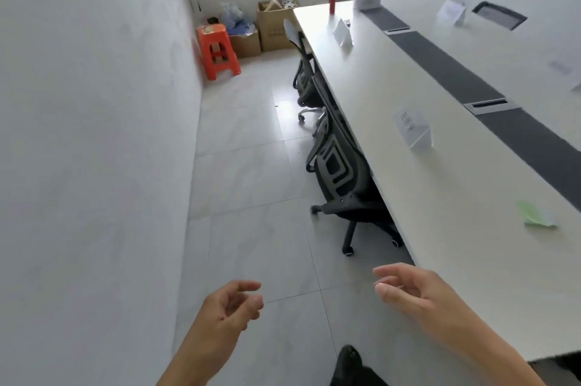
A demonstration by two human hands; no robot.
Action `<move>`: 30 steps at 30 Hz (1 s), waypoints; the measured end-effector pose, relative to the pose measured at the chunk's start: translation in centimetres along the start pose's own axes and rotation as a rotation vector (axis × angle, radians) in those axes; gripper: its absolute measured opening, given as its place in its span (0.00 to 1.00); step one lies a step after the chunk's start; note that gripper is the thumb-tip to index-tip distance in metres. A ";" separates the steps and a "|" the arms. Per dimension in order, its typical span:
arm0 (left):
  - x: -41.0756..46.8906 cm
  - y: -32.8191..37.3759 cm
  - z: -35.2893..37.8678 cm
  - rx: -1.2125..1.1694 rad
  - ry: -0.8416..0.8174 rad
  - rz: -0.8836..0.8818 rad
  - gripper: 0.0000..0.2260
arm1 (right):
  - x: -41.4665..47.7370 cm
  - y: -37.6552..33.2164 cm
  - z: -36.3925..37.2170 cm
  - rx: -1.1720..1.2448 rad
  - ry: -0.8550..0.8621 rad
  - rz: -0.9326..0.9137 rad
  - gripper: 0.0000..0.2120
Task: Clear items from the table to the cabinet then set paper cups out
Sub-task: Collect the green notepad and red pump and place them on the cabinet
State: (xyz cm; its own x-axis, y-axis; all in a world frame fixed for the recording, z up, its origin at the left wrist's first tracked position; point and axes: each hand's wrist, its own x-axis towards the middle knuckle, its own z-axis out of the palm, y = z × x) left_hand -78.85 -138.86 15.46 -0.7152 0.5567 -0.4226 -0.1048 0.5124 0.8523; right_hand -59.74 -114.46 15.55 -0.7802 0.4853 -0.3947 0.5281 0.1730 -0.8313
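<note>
Down at the bottom of the view, both hands are out in front and holding nothing: the left hand [232, 304] hangs over the grey tiled floor [251, 197] with fingers loosely curled, and the right hand [408, 288] is just beside the near edge of the long white table [393, 96], fingers relaxed and a bit spread. They're well apart from each other. Stuff on the table: a green paper [534, 214] lying flat on the near right part, a folded white tent card [413, 130] standing further along, a second tent card [343, 33] near the far end, and a red bottle [332, 3] upright right at the far end. Print on the cards is too blurry to read. Two black office chairs [339, 171] are pushed in along the table's left side. Way back by the wall sit an orange stool [218, 50] and some cardboard boxes [273, 24], close together.
</note>
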 end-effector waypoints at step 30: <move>46.1 27.9 25.3 0.505 -0.953 0.236 0.05 | 25.1 10.3 -23.8 0.348 0.679 0.698 0.15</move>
State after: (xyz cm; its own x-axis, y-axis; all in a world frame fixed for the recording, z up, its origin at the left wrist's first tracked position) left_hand -97.24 -82.34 11.98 0.1685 0.8404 -0.5151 0.4141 0.4138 0.8107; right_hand -65.90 -80.11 6.40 0.0726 0.7827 -0.6182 0.5804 -0.5372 -0.6120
